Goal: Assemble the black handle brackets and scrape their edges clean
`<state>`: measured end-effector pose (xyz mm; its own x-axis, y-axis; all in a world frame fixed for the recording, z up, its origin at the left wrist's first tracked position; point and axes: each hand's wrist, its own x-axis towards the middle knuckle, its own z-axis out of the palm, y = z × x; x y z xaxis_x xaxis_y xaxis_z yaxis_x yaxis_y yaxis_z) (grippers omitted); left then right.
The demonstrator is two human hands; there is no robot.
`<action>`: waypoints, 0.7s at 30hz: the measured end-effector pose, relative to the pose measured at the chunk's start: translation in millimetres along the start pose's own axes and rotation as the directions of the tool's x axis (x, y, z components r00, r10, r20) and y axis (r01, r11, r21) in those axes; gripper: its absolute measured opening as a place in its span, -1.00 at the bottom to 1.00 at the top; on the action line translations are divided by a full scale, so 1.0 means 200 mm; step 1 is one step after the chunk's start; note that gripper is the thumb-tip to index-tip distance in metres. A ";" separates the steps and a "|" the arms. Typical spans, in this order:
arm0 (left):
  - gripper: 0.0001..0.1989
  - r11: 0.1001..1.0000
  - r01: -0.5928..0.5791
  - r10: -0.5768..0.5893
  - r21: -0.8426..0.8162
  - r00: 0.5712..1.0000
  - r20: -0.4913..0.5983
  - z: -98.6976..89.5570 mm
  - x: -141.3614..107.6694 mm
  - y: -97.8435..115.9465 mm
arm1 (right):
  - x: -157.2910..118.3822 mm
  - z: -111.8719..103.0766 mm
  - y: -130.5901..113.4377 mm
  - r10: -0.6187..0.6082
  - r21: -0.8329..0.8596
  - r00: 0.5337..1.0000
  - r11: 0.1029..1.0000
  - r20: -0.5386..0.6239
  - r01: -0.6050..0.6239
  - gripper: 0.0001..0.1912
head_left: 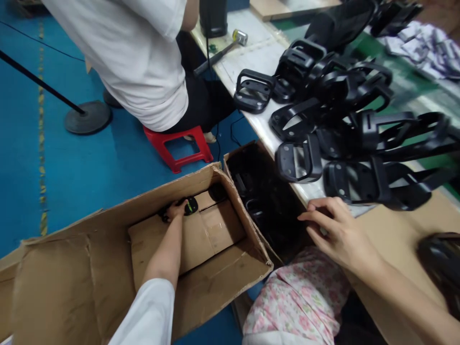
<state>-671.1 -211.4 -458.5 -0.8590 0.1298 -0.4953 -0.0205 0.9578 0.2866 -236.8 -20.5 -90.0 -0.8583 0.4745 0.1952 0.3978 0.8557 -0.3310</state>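
Note:
My left hand [176,211] reaches down into an open cardboard box [194,306], its fingers round a black part [191,205] with a bit of green on it. Flattened cardboard [223,225] lies inside that box, and another dark part [217,192] sits in its far corner. My right hand [334,230] hovers by the table's near edge, fingers apart and slightly curled, holding nothing. Just beyond it, black plastic parts with loop-shaped frames [350,182] are heaped on the white table top [262,124].
A second box [230,160] holding black parts stands between the first box and the table. A person in a white shirt [143,72] sits on a red stool [179,148] ahead. A hammer [219,55] lies on the table. At left is a round stand base [88,118].

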 end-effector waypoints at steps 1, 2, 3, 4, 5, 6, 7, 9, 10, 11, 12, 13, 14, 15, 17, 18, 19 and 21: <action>-0.32 0.999 0.021 -0.021 0.029 1.000 -0.003 0.03 -0.02 0.07 | 0.00 0.00 0.00 0.006 0.007 1.000 1.000 0.003 -0.006 -0.83; -0.32 0.998 0.034 -0.034 0.054 0.999 -0.006 0.06 -0.04 0.13 | 0.00 0.00 0.00 0.014 0.013 1.000 1.000 0.006 -0.014 -0.82; -0.34 0.997 0.032 -0.032 0.076 0.999 -0.005 0.09 -0.07 0.19 | 0.00 0.00 0.00 0.021 0.018 1.000 1.000 0.011 -0.021 -0.82; -0.38 0.995 0.018 -0.018 0.096 1.000 0.000 0.11 -0.11 0.24 | 0.00 0.00 0.00 0.029 0.023 0.999 0.999 0.019 -0.029 -0.82; -0.42 0.994 -0.006 0.006 0.113 1.000 0.007 0.12 -0.14 0.28 | 0.00 0.00 0.00 0.036 0.028 0.999 0.999 0.028 -0.037 -0.82; -0.46 0.991 -0.039 0.038 0.128 0.999 0.014 0.14 -0.18 0.31 | -0.01 0.00 0.00 0.041 0.033 0.998 0.999 0.038 -0.043 -0.82; -0.50 0.987 -0.078 0.076 0.141 0.997 0.020 0.15 -0.22 0.33 | -0.01 0.00 0.00 0.043 0.038 0.998 0.998 0.044 -0.045 -0.82; -0.55 0.973 -0.165 0.162 0.163 0.986 0.032 0.16 -0.30 0.36 | -0.02 0.00 0.00 0.043 0.047 0.998 0.998 0.045 -0.045 -0.82; -0.55 0.963 -0.208 0.204 0.171 0.978 0.040 0.16 -0.34 0.36 | -0.02 0.00 0.00 0.044 0.051 0.998 0.998 0.045 -0.047 -0.82; -0.54 0.952 -0.251 0.246 0.178 0.968 0.052 0.16 -0.38 0.36 | -0.02 0.00 0.00 0.045 0.056 0.998 0.997 0.047 -0.047 -0.82; -0.53 0.938 -0.295 0.287 0.183 0.956 0.069 0.15 -0.42 0.36 | -0.02 0.00 0.00 0.046 0.061 0.998 0.997 0.049 -0.049 -0.82; -0.53 0.922 -0.339 0.328 0.188 0.940 0.090 0.15 -0.45 0.36 | -0.02 0.00 0.00 0.049 0.065 0.997 0.996 0.052 -0.052 -0.82; -0.53 0.903 -0.383 0.367 0.194 0.923 0.114 0.15 -0.49 0.36 | -0.02 0.00 0.00 0.051 0.069 0.997 0.996 0.055 -0.055 -0.82; -0.52 0.883 -0.424 0.401 0.201 0.905 0.143 0.15 -0.52 0.36 | -0.02 0.00 0.00 0.053 0.072 0.997 0.996 0.057 -0.057 -0.83; -0.43 0.843 -0.490 0.447 0.221 0.867 0.219 0.16 -0.57 0.36 | -0.02 0.00 0.00 0.056 0.078 0.997 0.995 0.054 -0.060 -0.83; -0.35 0.825 -0.515 0.456 0.233 0.850 0.265 0.17 -0.59 0.36 | -0.02 0.00 0.00 0.057 0.083 0.997 0.995 0.055 -0.062 -0.82; -0.27 0.808 -0.535 0.456 0.246 0.833 0.312 0.19 -0.60 0.37 | -0.02 0.00 0.00 0.055 0.089 0.997 0.994 0.056 -0.060 -0.82; -0.17 0.782 -0.561 0.443 0.272 0.807 0.392 0.23 -0.61 0.40 | -0.01 0.00 0.01 0.053 0.099 0.997 0.993 0.057 -0.058 -0.83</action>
<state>-545.1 -138.7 -412.8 -0.5017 0.6291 -0.5937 0.6053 0.7456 0.2786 -234.0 -20.7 -90.0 -0.8532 0.5065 0.1245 0.4131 0.8019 -0.4317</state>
